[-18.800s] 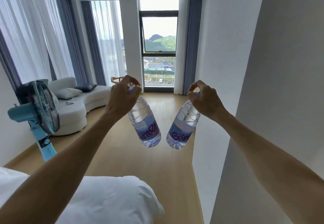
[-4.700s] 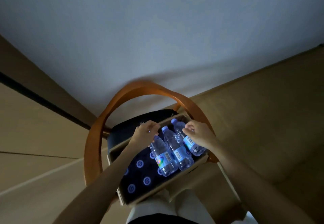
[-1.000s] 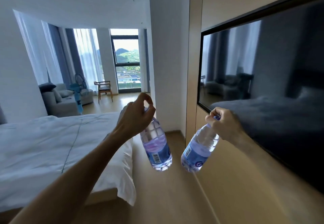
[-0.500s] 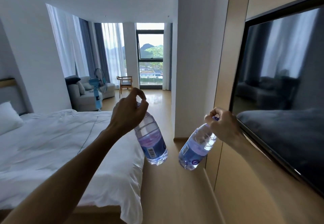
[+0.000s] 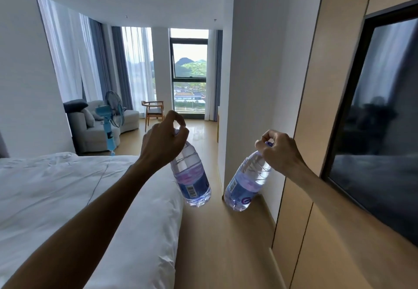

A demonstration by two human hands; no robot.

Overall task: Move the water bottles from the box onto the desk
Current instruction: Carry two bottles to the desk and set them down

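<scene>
Bottles hang from both your hands, one each, held out ahead of you in the walkway between the bed (image 5: 67, 198) at nine o'clock and the wood-panelled wall (image 5: 316, 130) at three o'clock; your left hand (image 5: 164, 141) has its fingers and thumb curled round the neck of the left water bottle (image 5: 192, 180), and your right hand (image 5: 279, 150) pinches the blue cap end of the right water bottle (image 5: 245, 184); both grips are closed on the tops only, so each body swings free below the fingers. Left bottle's long axis runs from the hand down toward five o'clock, barcode side facing you; right bottle's runs down toward seven o'clock, so the two bases lean toward each other yet stay apart. No desk shows plainly; an edge past the white pillar (image 5: 248, 85), around one o'clock, may be it, though you cannot be sure. If so, your right hand is the nearer one, and each bottle must swing upright, base down, before you set it. Beyond, at twelve o'clock, stand a wooden chair (image 5: 153, 111), a blue fan (image 5: 110, 116) and a grey sofa (image 5: 95, 128).
</scene>
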